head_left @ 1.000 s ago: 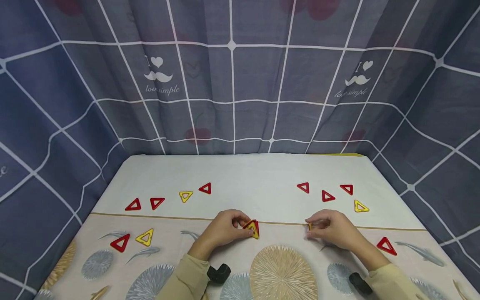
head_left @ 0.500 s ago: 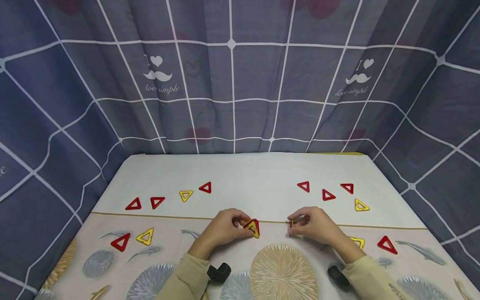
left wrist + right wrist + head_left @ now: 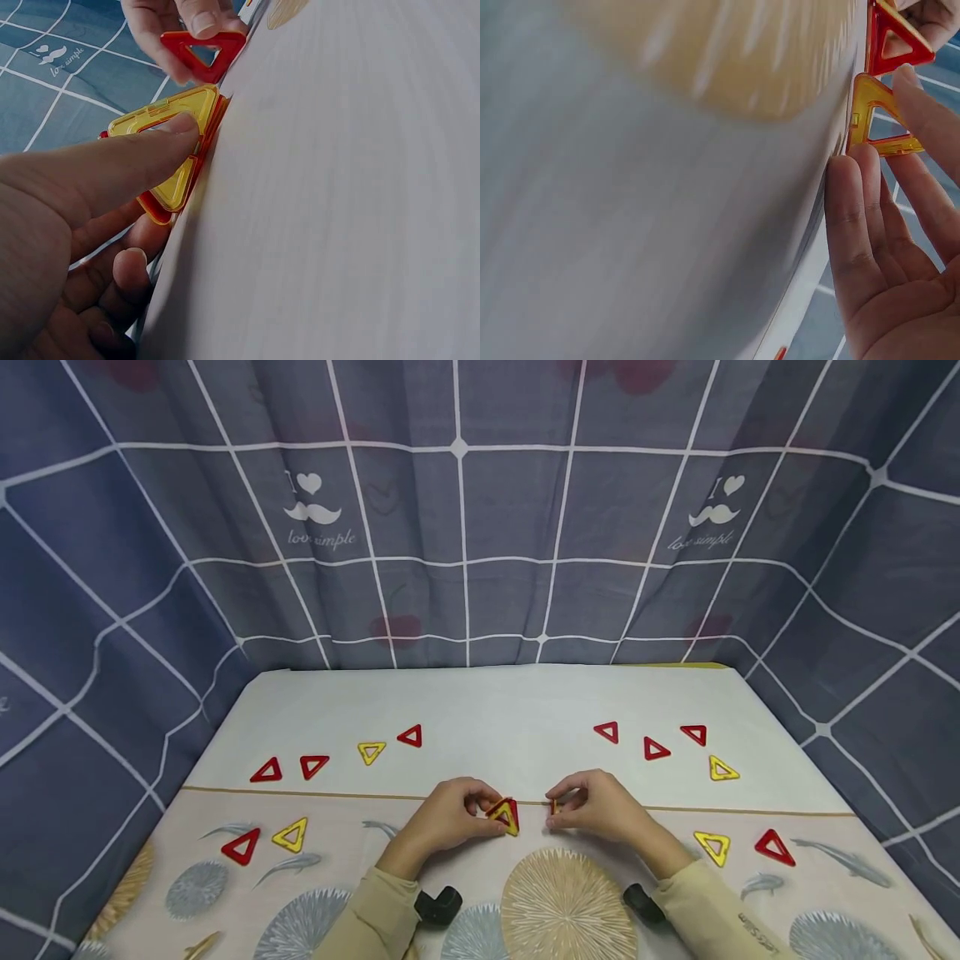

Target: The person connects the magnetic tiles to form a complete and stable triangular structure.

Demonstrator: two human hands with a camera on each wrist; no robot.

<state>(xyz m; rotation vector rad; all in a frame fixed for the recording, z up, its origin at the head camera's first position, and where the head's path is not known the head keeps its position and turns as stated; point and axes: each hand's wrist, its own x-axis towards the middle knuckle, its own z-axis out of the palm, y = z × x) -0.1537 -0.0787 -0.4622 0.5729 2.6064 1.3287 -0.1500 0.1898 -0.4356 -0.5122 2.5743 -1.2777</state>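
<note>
The left hand [image 3: 453, 814], just below the frame's centre, pinches a yellow triangular frame tile [image 3: 204, 105] with its thumb pressed on the face. Red triangular backing [image 3: 156, 211] shows behind that tile's edges; how many layers there are I cannot tell. This bundle stands tilted on the cloth. The right hand [image 3: 596, 806], a little to the right in the frame, pinches a yellow triangle [image 3: 864, 101] between thumb and fingers, and the left wrist view shows a red triangle [image 3: 229, 49] on the side facing the left hand. The two held bundles are near each other, with a gap between them.

Around the hands, a red frame triangle [image 3: 251, 846] and a yellow frame triangle [image 3: 301, 836] lie at the lower left of the frame, with another yellow tile [image 3: 712, 837] and another red tile [image 3: 775, 858] at the lower right.

Farther up, on the white surface [image 3: 510, 710], three red pieces and one yellow piece [image 3: 371, 745] are spread at centre left. Three more red pieces and a second yellow piece [image 3: 723, 777] are at centre right.

The patterned tablecloth [image 3: 528, 845] fills the bottom of the frame; a checked grey-blue curtain [image 3: 420, 527] covers the top and sides.
</note>
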